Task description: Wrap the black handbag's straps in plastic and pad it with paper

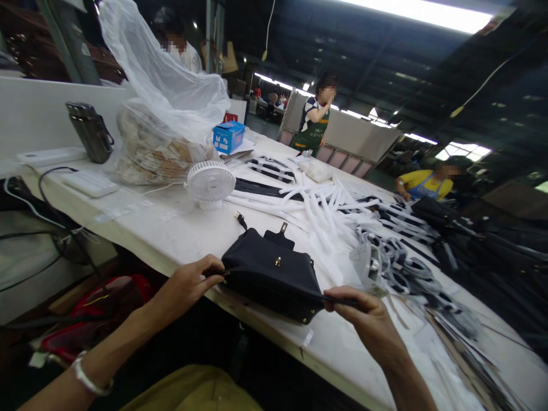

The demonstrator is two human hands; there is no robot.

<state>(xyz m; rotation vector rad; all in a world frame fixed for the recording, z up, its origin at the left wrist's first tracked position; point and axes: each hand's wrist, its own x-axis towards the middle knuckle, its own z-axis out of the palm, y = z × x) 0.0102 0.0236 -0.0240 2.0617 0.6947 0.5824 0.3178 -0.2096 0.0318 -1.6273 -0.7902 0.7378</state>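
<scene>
A black handbag [268,268] with a gold-coloured clasp [278,261] lies at the near edge of the white table, its flap [281,235] folded away from me. My left hand [194,279] pinches the bag's left end between thumb and fingers. At the other end, my right hand [359,305] grips a dark strip at the bag's right side, fingers closed round it. Small metal studs show on the lower right corner. A short black strap with a buckle [240,219] sticks out beyond the bag's left side.
Behind the bag stands a white fan [210,184]. White foam strips [323,211] and wrapped straps [398,262] cover the right side. A plastic sack [162,142], a dark flask [91,132] and a blue box [229,137] stand farther back. Other people [314,117] are beyond the table.
</scene>
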